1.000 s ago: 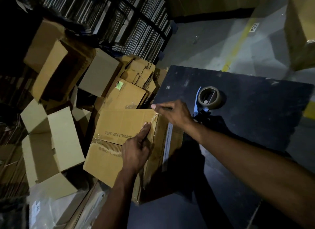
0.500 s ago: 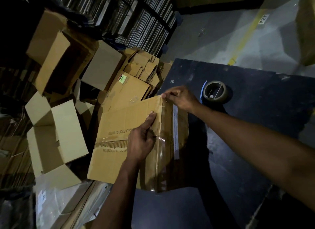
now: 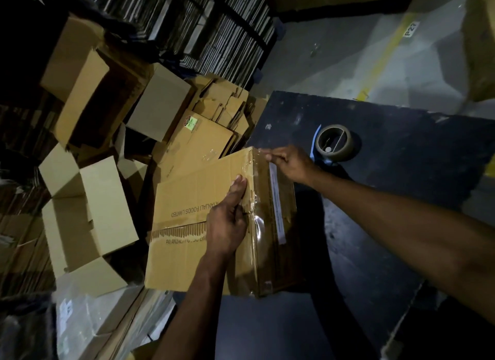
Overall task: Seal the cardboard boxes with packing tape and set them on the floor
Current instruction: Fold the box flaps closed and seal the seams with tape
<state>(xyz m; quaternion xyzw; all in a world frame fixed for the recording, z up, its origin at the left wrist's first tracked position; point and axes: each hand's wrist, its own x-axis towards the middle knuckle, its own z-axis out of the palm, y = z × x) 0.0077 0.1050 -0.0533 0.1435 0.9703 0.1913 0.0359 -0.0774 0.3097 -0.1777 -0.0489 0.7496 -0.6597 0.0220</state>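
Observation:
A brown cardboard box with upside-down print and clear tape along its edge stands at the left edge of the dark table. My left hand grips the box's taped top edge near the middle, thumb on one face and fingers on the other. At the far corner my right hand holds the box, fingers curled over the taped corner. A roll of packing tape on a blue-handled dispenser lies on the table just behind my right hand.
Open empty boxes and flattened cartons are heaped on the floor to the left. Stacks of flat cardboard line the back. Grey floor with a yellow line lies beyond the table. Plastic-wrapped sheets sit at lower left.
The box has risen and turned up toward me, showing more of its taped face. My right hand shifted up along the far corner; my left hand stayed on the top edge.

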